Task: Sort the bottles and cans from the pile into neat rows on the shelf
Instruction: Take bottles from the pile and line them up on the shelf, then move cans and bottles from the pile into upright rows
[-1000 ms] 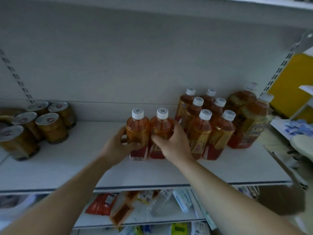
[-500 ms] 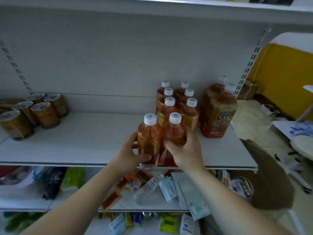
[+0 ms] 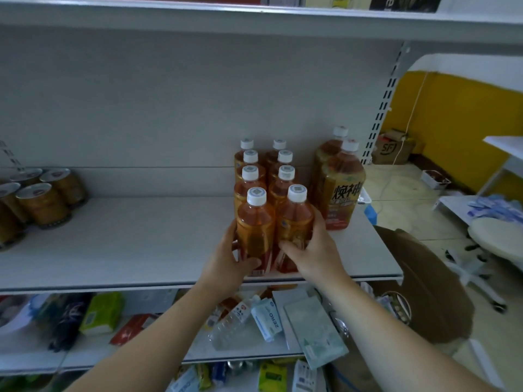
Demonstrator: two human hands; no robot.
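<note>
On the shelf [image 3: 141, 244], two big bottles [image 3: 343, 190] stand near its right end, the rear one mostly hidden. The cans [image 3: 42, 203] are cut off at its left edge. At the front edge the left hand [image 3: 226, 264] grips the left small bottle [image 3: 256, 227] and the right hand [image 3: 315, 250] grips the right small bottle [image 3: 294, 219], with both labels partly covered.

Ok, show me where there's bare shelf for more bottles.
Bare: the wide stretch of shelf between the cans and the small bottles. Crowded: the right end, two rows of small bottles beside the big bottles, left hand and right hand gripping the front pair.
</note>
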